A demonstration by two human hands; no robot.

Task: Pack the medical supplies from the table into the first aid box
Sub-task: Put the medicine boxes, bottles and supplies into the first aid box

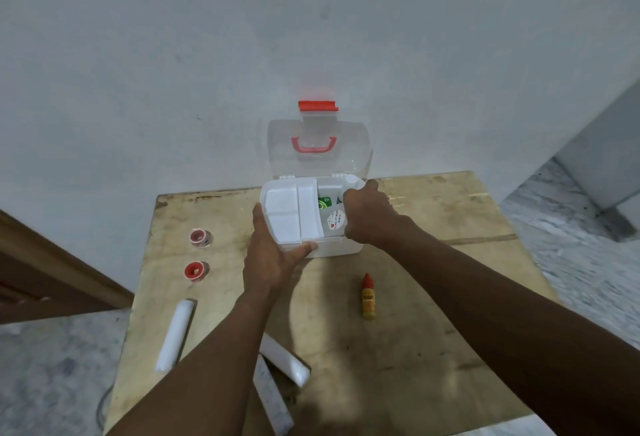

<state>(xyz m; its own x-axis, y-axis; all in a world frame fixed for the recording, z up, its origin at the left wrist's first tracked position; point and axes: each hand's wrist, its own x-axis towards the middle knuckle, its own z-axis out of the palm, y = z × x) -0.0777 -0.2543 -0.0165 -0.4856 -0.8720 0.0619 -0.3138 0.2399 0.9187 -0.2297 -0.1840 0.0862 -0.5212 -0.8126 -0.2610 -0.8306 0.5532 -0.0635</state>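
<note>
The white first aid box (341,247) stands at the back of the wooden table, its clear lid (318,145) with red handle and latch raised against the wall. My left hand (273,255) grips a white compartment tray (289,214) over the box's left side. My right hand (367,214) is curled over the box's right side, where a white bottle and packets lie; what it holds is hidden. On the table lie two red tape rolls (200,237) (196,271), a yellow dropper bottle with red cap (368,296), and white bandage rolls (175,335) (285,359).
The table (433,297) is bare plywood with its front edge near me. A grey speckled roll (272,397) lies near the front edge. A wall stands right behind the box. Marble floor shows on both sides, and a wooden door frame at the left.
</note>
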